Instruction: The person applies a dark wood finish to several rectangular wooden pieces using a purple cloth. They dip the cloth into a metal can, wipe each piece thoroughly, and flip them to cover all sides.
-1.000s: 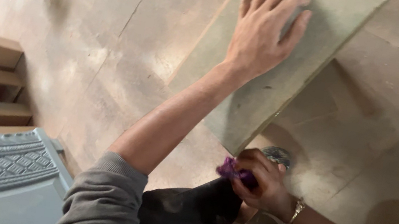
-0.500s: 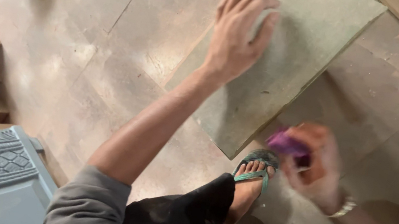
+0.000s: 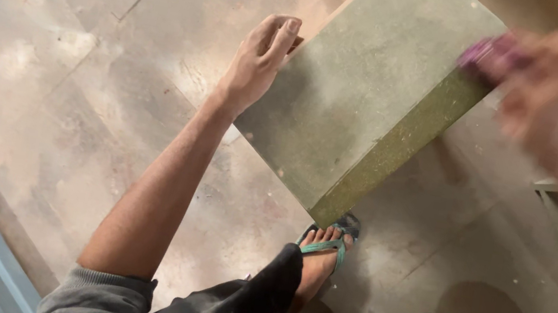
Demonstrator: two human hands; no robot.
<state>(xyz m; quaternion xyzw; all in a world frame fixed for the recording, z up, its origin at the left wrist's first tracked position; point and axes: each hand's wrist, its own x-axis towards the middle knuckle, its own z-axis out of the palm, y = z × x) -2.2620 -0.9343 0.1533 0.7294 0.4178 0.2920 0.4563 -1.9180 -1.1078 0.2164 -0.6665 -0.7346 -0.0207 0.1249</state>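
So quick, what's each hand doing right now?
Left hand: fingers curled on the edge of the greenish board, gripping it.
Right hand: blurred, closed on a small purple object.

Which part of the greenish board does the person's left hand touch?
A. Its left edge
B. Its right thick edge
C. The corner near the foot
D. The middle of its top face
A: the left hand grips the left edge of the greenish board, fingers curled over that side.
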